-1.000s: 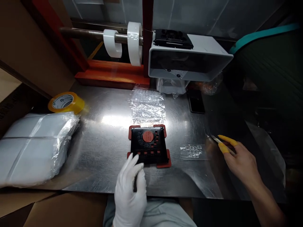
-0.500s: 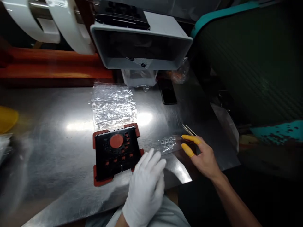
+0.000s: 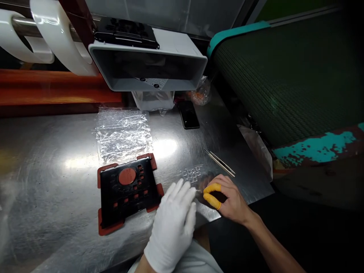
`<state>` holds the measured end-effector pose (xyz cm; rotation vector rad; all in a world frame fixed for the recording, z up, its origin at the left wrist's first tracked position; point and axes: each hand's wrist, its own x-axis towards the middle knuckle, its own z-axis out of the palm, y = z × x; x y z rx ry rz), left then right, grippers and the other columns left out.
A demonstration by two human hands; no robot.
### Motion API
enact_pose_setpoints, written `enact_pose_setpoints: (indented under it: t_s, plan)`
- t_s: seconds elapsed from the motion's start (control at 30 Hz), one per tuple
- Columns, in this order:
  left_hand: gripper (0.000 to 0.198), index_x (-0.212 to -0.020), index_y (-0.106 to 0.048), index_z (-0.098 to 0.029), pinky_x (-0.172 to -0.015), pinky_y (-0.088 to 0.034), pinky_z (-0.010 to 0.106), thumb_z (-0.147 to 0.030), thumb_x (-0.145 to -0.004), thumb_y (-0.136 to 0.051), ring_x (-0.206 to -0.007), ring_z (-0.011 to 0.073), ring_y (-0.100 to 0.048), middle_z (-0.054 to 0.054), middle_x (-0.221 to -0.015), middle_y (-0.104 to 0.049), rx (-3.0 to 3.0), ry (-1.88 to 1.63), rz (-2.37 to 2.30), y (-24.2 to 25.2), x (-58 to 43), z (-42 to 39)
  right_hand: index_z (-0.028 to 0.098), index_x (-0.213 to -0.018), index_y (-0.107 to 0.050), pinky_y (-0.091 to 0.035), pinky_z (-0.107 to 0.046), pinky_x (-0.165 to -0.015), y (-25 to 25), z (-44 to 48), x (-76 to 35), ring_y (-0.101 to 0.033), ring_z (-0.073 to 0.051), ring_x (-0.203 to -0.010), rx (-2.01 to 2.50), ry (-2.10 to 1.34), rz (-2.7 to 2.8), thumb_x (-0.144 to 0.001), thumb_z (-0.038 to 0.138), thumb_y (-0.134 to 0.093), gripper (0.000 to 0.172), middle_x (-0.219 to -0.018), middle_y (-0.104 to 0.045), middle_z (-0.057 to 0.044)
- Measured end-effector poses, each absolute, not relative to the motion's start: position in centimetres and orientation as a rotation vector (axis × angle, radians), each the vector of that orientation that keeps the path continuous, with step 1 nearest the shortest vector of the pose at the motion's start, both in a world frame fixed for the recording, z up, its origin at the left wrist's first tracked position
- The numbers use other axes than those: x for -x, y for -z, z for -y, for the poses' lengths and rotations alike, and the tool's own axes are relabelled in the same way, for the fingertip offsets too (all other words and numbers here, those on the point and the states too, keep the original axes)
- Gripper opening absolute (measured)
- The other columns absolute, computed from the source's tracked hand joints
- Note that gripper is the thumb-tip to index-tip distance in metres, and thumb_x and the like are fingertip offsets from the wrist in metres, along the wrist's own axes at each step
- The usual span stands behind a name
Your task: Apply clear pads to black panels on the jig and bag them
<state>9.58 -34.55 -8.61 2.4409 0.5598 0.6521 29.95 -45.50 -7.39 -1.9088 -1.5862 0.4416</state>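
My left hand [image 3: 173, 223], in a white glove, lies open with its fingers stretched out beside a clear film sheet [image 3: 192, 174] that carries small square pieces. My right hand [image 3: 227, 197] wears yellow finger cots on thumb and forefinger. Those two tips are pinched together at the near right edge of the film; the edge between them is hard to see. A pair of tweezers [image 3: 219, 162] lies on the metal table just beyond that hand. Left of the glove, a black plastic panel [image 3: 113, 195] with a round opening and square holes rests on a red-brown holder [image 3: 104, 229].
Clear plastic bags [image 3: 123, 136] lie behind the panel. A phone [image 3: 189, 114] and a grey bin [image 3: 148, 85] on its side are at the back, with another black part [image 3: 126, 33] on top. A green conveyor belt [image 3: 284, 83] runs at the right. White rolls [image 3: 54, 38] hang upper left.
My right hand has moved away from the tweezers toward the film's near edge, and its thumb and forefinger have closed together. My left hand stays by the film. The view has shifted.
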Motion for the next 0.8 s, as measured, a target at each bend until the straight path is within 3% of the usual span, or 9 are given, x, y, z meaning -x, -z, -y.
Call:
enact_pose_setpoints:
  t_s: [0.1,0.2,0.3,0.57,0.67,0.8]
  plan:
    - [0.043,-0.139,-0.052,-0.023,-0.125,-0.029,0.045,-0.016,-0.097,-0.048,-0.144,0.0217,-0.039,0.001,-0.147,-0.053,-2.510,-0.393,-0.452,9.2,-9.7,36.0,0.027,-0.101,-0.067,-0.046,-0.038,-0.079,7.8,45.6,-30.0,-0.061,-0.020,-0.086,2.015,-0.438,1.487,-0.093,0.025,-0.066,0.008,-0.092,-0.070,-0.001]
    - [0.045,-0.142,-0.051,-0.020,-0.125,-0.026,0.047,-0.019,-0.098,-0.047,-0.146,0.0242,-0.037,0.004,-0.151,-0.050,-2.578,-0.290,-0.419,10.2,-9.6,37.3,0.025,-0.108,-0.065,-0.049,-0.036,-0.081,8.4,44.8,-30.4,-0.061,-0.020,-0.087,2.062,-0.352,1.378,-0.095,0.025,-0.062,0.014,-0.095,-0.069,-0.003]
    - [0.046,-0.143,-0.050,-0.019,-0.125,-0.025,0.048,-0.021,-0.097,-0.050,-0.147,0.0260,-0.034,0.006,-0.153,-0.047,-2.603,-0.315,-0.429,11.0,-9.4,37.9,0.025,-0.109,-0.066,-0.048,-0.037,-0.082,8.9,43.7,-30.6,-0.060,-0.021,-0.089,2.053,-0.292,1.485,-0.097,0.026,-0.059,0.014,-0.097,-0.068,-0.004]
    - [0.037,-0.134,-0.056,-0.025,-0.127,-0.022,0.041,-0.022,-0.097,-0.053,-0.143,0.0188,-0.041,0.000,-0.145,-0.056,-2.510,-0.438,-0.517,11.0,-9.4,38.1,0.022,-0.104,-0.064,-0.045,-0.039,-0.081,9.8,42.1,-30.9,-0.058,-0.024,-0.088,2.076,-0.205,1.646,-0.097,0.023,-0.053,0.013,-0.096,-0.065,-0.006]
    - [0.036,-0.131,-0.058,-0.024,-0.126,-0.024,0.043,-0.020,-0.096,-0.054,-0.142,0.0201,-0.041,0.001,-0.144,-0.056,-2.490,-0.449,-0.524,11.1,-9.5,38.0,0.022,-0.100,-0.063,-0.046,-0.038,-0.081,9.7,42.2,-30.9,-0.059,-0.023,-0.089,2.092,-0.255,1.482,-0.093,0.019,-0.052,0.013,-0.097,-0.065,-0.006]
    - [0.028,-0.117,-0.065,-0.022,-0.124,-0.029,0.042,-0.013,-0.092,-0.056,-0.138,0.0208,-0.047,0.001,-0.136,-0.062,-2.420,-0.492,-0.501,10.0,-9.5,37.0,0.022,-0.102,-0.064,-0.050,-0.035,-0.081,9.5,43.0,-30.5,-0.062,-0.022,-0.091,2.031,-0.482,1.130,-0.092,0.027,-0.056,0.014,-0.101,-0.068,-0.006]
